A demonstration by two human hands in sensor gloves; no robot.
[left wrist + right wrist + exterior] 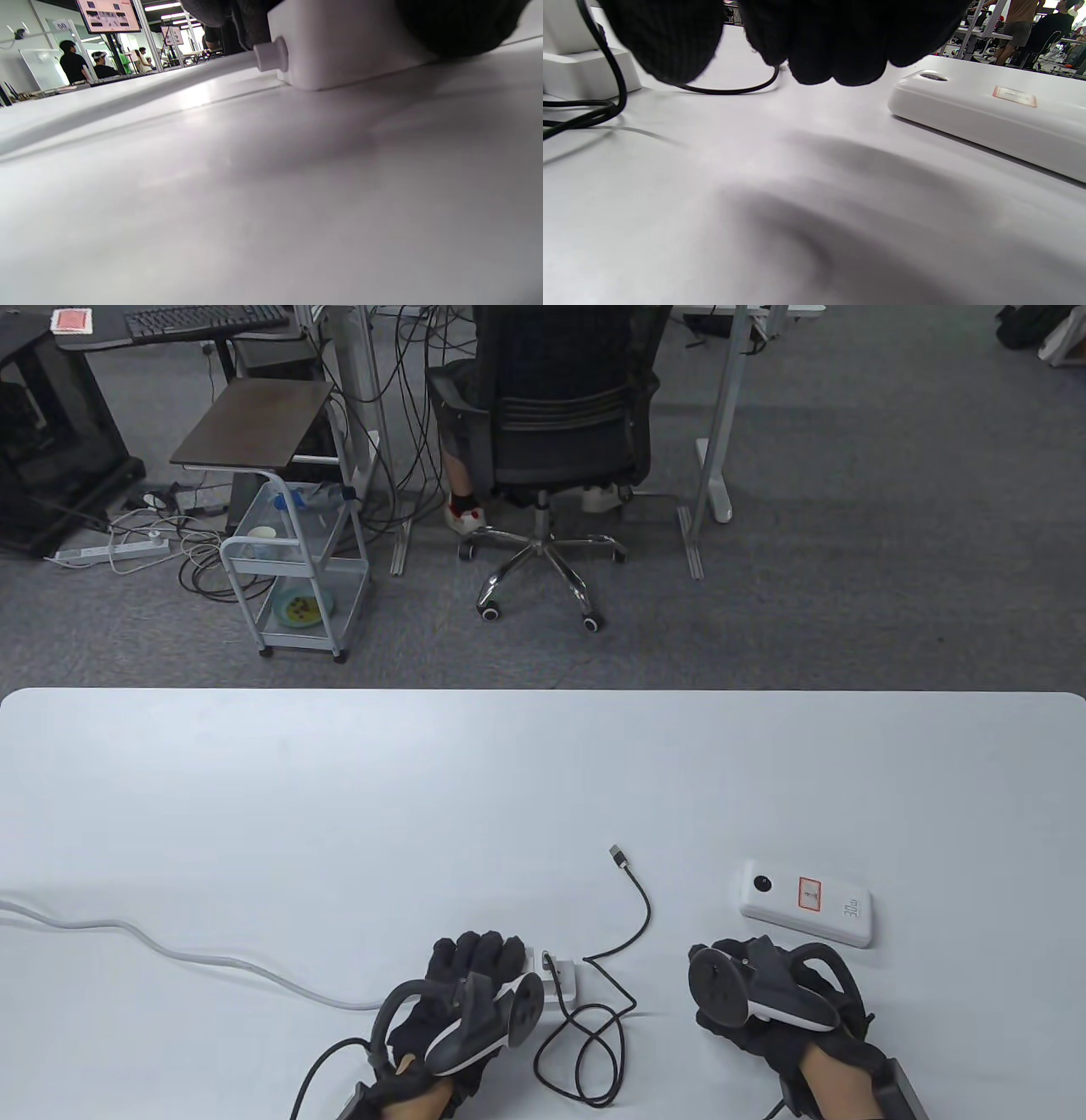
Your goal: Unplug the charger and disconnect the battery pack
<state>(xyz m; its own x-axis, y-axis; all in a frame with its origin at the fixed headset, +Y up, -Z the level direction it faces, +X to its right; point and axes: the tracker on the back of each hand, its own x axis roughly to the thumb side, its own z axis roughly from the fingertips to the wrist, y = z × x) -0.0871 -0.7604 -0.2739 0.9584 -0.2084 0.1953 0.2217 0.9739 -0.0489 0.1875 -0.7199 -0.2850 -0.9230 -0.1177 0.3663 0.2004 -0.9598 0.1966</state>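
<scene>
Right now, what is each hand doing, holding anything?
Left hand: rests on the white power strip, fingers over it; firm grip cannot be told.
Right hand: holds nothing, beside the white battery pack.

Looped black cable between hands.

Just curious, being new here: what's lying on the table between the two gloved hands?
In the table view, only the black cable, looped, lies between the left hand and right hand.
</scene>
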